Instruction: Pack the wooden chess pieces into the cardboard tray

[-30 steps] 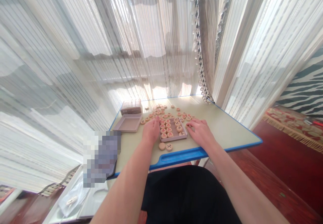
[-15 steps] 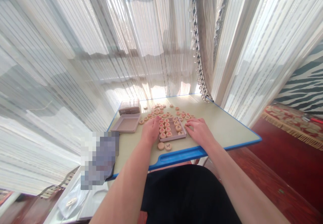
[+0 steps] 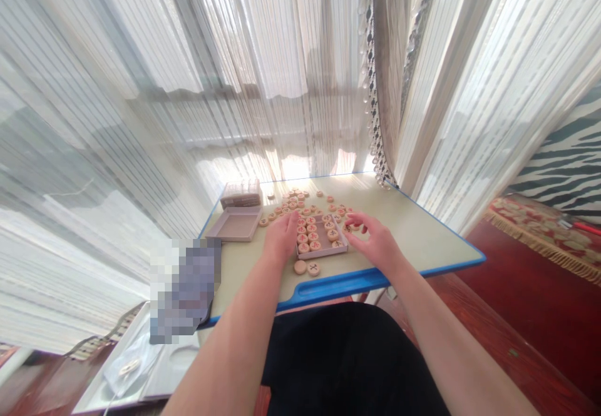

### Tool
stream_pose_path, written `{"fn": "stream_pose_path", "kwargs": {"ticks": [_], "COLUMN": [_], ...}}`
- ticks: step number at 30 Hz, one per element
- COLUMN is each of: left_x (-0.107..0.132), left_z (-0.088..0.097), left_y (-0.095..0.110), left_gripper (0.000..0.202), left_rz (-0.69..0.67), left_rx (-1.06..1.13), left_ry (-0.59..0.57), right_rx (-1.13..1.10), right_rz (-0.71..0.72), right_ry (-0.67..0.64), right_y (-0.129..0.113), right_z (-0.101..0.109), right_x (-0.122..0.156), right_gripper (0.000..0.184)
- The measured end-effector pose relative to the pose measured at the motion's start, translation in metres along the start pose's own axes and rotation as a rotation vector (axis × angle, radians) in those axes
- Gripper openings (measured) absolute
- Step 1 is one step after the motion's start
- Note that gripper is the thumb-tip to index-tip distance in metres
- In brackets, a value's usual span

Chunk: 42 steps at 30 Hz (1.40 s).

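A small grey box (image 3: 322, 254) holding several round wooden chess pieces sits near the front of the blue-rimmed table (image 3: 422, 241). My left hand (image 3: 282, 238) rests flat against the box's left side, fingers together. My right hand (image 3: 373, 238) hovers at the box's right side, thumb and forefinger pinched on a wooden piece (image 3: 349, 228) just above the box's right edge. Several more pieces (image 3: 300, 204) lie scattered behind the box. Two loose pieces (image 3: 307, 268) lie in front of it.
An empty grey box lid (image 3: 235, 224) lies left of the pieces, with a stacked brown case (image 3: 241, 194) behind it. A blurred-out object (image 3: 185, 288) sits at the table's left front corner. Sheer curtains surround the table; a patterned rug (image 3: 544, 231) lies right.
My right hand has lifted off the table and now pinches a piece by the box's right edge. The left hand has stayed beside the box.
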<state>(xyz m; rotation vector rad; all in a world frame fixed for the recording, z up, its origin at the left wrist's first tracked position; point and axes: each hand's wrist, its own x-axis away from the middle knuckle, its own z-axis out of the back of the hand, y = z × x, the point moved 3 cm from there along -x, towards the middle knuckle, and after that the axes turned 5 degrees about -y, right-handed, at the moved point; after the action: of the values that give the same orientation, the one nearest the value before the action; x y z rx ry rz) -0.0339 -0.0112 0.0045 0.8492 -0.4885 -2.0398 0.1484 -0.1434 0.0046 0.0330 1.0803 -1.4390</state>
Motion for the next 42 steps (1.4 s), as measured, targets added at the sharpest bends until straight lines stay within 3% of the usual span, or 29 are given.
{"fn": "stream_pose_path", "kwargs": {"ticks": [6,13,28,34,42], "left_x": [0.001,0.000,0.001,0.001,0.001], "left_z": [0.000,0.000,0.000,0.001,0.001], "left_y": [0.003,0.003,0.003,0.004,0.004], "left_gripper": [0.052,0.042,0.043,0.043,0.043], "left_rz": [-0.019,-0.011,-0.018,-0.013,0.007], "left_rx": [-0.039,0.018,0.013,-0.006,-0.036], "left_ry": [-0.017,0.012,-0.016,-0.032,-0.025], "right_rx": [-0.070,0.002,0.037,0.019,0.058], "right_rz": [0.173,0.332,0.323,0.214,0.255], "right_ry": [-0.137,-0.194,-0.232,-0.126,-0.209], "right_y": [-0.015,-0.019,-0.016,-0.016,-0.017], "right_z": [-0.002,-0.007,-0.010,-0.004,-0.007], "right_x": [0.007,0.007,0.007,0.007,0.007], "right_gripper": [0.017,0.014,0.015,0.015,0.014]}}
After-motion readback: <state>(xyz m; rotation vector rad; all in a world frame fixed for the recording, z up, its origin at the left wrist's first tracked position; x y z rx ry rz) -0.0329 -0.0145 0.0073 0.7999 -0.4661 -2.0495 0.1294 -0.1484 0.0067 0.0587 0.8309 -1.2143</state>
